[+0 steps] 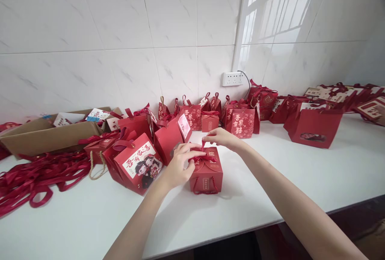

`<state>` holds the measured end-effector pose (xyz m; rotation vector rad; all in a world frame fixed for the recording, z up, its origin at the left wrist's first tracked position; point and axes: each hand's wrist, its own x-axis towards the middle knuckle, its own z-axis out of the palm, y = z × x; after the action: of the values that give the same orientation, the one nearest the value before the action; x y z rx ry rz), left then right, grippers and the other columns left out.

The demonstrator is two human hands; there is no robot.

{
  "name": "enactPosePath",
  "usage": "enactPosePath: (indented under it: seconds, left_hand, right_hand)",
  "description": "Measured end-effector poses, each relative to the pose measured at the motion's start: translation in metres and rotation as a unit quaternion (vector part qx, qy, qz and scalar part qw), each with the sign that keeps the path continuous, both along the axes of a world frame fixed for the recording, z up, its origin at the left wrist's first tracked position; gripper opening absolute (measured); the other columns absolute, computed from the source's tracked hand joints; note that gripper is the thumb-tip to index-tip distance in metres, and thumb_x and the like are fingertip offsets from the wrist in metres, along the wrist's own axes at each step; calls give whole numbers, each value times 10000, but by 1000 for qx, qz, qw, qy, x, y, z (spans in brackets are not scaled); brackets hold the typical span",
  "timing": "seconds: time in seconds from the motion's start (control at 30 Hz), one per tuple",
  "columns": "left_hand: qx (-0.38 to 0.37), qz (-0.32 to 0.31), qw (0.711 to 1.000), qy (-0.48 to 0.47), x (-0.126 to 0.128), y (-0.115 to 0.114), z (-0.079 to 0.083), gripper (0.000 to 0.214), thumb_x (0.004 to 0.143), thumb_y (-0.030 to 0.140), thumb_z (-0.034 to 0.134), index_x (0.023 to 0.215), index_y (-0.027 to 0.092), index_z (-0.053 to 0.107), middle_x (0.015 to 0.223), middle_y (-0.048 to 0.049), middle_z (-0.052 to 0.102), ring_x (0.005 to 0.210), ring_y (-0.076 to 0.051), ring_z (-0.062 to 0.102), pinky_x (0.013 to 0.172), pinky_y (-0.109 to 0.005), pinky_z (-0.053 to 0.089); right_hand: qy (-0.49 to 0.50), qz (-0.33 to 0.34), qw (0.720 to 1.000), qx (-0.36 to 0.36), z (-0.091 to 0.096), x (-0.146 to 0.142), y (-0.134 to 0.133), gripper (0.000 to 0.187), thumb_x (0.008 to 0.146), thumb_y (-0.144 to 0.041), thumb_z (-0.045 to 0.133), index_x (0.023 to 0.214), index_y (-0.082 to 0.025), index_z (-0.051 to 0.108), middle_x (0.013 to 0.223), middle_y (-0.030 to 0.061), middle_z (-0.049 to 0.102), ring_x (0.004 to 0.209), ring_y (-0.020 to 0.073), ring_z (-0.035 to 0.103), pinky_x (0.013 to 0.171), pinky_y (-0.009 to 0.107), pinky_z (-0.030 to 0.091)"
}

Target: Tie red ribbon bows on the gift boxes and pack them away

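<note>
A small red gift box [207, 177] with gold print and a twisted red cord handle stands upright on the white table. Across its top lies a red ribbon [210, 157] tied in a bow. My left hand [180, 163] is at the box's upper left, its fingers closed on the bow. Above the box, my right hand [221, 136] pinches a raised piece of the same ribbon between thumb and finger. The fingers cover part of the bow, so the knot is hard to make out.
A red gift bag [135, 167] with a cartoon couple stands close on the left, beside loose red ribbons [45, 175] and a cardboard box [45, 131]. More red boxes line the wall below a socket strip [232, 78]. A red bag [314, 125] stands right.
</note>
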<state>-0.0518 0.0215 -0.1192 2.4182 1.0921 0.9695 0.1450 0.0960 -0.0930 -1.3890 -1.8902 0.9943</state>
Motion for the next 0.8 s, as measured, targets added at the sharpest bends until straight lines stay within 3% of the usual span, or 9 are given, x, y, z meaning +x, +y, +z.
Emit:
enactPosePath:
  seconds: [0.1, 0.2, 0.3, 0.4, 0.47, 0.6, 0.8]
  left_hand:
    - [-6, -2, 1000, 8, 1, 0, 0, 440, 814, 69, 371, 1074, 264, 668, 1240, -51, 564, 1161, -231, 459, 1043, -468, 316]
    - [-10, -1, 1000, 8, 1, 0, 0, 444, 818, 74, 366, 1092, 263, 660, 1254, -50, 560, 1176, -228, 453, 1059, -475, 301]
    - [-9, 2, 1000, 12, 2, 1, -1, 439, 817, 76, 372, 1087, 264, 663, 1265, -45, 555, 1193, -234, 444, 1066, -480, 297]
    - [-8, -2, 1000, 5, 1, 2, -3, 448, 806, 67, 385, 1098, 269, 658, 1264, -31, 558, 1194, -231, 441, 1065, -466, 309]
    - [-10, -2, 1000, 0, 1, 2, -4, 450, 806, 67, 388, 1104, 270, 658, 1268, -29, 558, 1193, -229, 444, 1066, -463, 315]
    - [-15, 10, 1000, -9, 0, 2, -4, 437, 816, 82, 401, 1108, 273, 664, 1270, -40, 560, 1195, -242, 455, 1065, -479, 328]
    - [-32, 12, 999, -20, 0, 2, -3, 439, 808, 86, 409, 1113, 270, 665, 1255, -48, 567, 1207, -249, 452, 1072, -489, 319]
  right_hand:
    - [-14, -41, 998, 36, -4, -2, -6, 232, 727, -372, 651, 737, -140, 649, 790, 62, 640, 773, 192, 575, 657, 293, 422]
    - [-3, -98, 986, 132, -7, 5, -30, 280, 813, -421, 565, 937, -174, 609, 1064, 100, 612, 997, 219, 549, 815, 330, 426]
    - [-9, -68, 978, 197, -11, 12, -61, 317, 825, -507, 524, 869, -203, 605, 968, 79, 623, 908, 213, 560, 777, 332, 437]
    - [-31, -25, 983, 177, -16, 12, -83, 292, 774, -507, 584, 774, -215, 598, 831, 50, 618, 750, 192, 542, 691, 315, 433]
    - [-34, -32, 985, 166, -19, 8, -90, 256, 767, -465, 587, 710, -216, 569, 768, 37, 597, 691, 180, 521, 655, 304, 422]
    - [7, -58, 990, 130, -24, 0, -89, 298, 828, -431, 455, 629, -212, 492, 685, 33, 578, 647, 179, 524, 624, 300, 407]
    - [67, -63, 992, 87, -25, -2, -86, 363, 848, -466, 394, 643, -195, 522, 688, 33, 591, 671, 185, 547, 621, 282, 399]
